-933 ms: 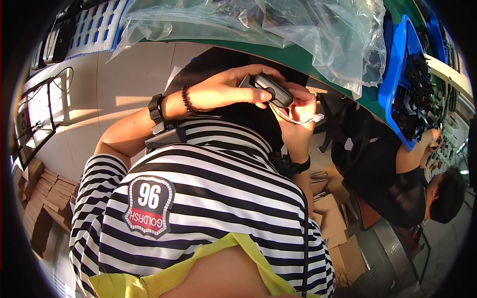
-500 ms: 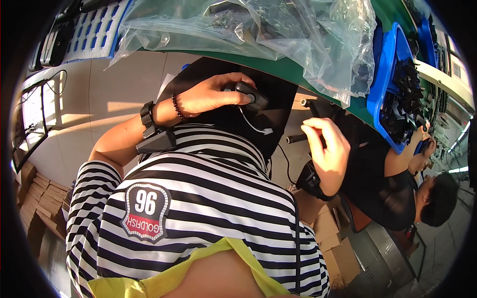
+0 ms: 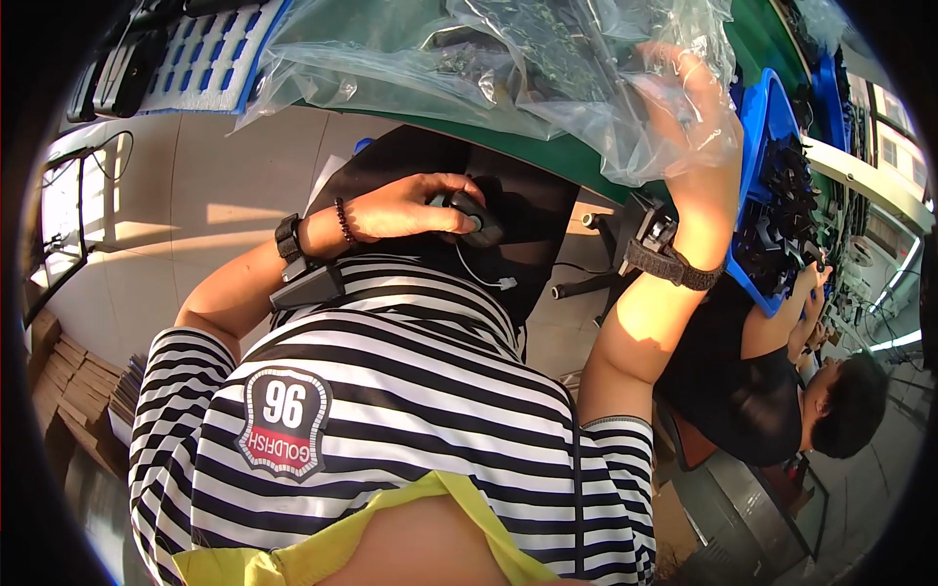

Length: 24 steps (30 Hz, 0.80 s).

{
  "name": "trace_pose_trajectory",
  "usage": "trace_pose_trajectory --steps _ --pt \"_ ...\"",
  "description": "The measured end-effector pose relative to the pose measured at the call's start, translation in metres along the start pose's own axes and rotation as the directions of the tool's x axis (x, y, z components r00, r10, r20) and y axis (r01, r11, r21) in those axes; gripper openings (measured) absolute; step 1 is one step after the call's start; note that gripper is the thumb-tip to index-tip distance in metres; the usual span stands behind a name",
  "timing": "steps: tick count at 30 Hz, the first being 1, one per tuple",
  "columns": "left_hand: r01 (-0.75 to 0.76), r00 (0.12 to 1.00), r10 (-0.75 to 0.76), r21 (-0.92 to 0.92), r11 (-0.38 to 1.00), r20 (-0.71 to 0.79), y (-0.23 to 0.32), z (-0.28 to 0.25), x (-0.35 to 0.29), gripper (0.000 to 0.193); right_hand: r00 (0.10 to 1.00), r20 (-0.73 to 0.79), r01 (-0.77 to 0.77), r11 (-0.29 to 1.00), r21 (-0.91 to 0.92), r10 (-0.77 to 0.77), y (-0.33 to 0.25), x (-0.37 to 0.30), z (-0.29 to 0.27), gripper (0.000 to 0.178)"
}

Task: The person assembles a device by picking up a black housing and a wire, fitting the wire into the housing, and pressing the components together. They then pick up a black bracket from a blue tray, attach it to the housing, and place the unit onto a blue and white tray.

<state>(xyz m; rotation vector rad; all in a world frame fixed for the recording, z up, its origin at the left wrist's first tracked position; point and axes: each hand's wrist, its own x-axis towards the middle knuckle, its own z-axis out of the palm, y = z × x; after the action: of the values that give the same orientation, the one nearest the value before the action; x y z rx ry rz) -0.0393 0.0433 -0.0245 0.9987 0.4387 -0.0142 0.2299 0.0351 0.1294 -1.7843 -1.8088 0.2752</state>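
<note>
Close in front of my striped shirt, my left hand point(image 3: 415, 207) is closed around a small black rounded device point(image 3: 481, 223). A thin white cable point(image 3: 469, 264) hangs from the device and ends in a small white plug. My right hand point(image 3: 699, 122) is at the table's near right edge, under the clear film of a large plastic bag point(image 3: 391, 73). Its fingers show through the film, stretched forward with thumb and fingers apart. Folds and glare blur the fingertips, and I see nothing held there. Dark small parts point(image 3: 518, 59) lie inside the bag.
A blue bin point(image 3: 750, 171) of black parts stands right of my right hand. A white foam tray with blue slots point(image 3: 210, 59) lies at the far left of the green table point(image 3: 469, 137). To the right sits a co-worker in black point(image 3: 728, 391). Cardboard point(image 3: 83, 391) is stacked at lower left.
My right hand has moved from beside my body, forward to the plastic bag, and its pinched fingers have spread. My left hand still holds the black device, slightly lower in view.
</note>
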Motion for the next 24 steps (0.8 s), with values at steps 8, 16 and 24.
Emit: trace_pose_trajectory --steps 8,16,24 --pt "0.087 0.996 -0.087 -0.056 0.995 -0.003 0.008 0.0 0.002 0.038 0.996 -0.024 -0.087 0.986 0.144 0.091 0.005 -0.004 0.007 0.03" --pt "0.114 0.993 -0.113 -0.072 0.991 0.028 0.005 -0.003 0.004 0.042 0.988 0.012 -0.153 0.988 -0.01 0.153 0.005 -0.01 0.004 0.026" --pt "0.14 0.99 -0.14 -0.054 0.989 0.013 0.011 0.0 0.004 0.043 0.984 -0.176 -0.026 0.982 -0.186 -0.007 0.001 -0.019 0.001 0.026"
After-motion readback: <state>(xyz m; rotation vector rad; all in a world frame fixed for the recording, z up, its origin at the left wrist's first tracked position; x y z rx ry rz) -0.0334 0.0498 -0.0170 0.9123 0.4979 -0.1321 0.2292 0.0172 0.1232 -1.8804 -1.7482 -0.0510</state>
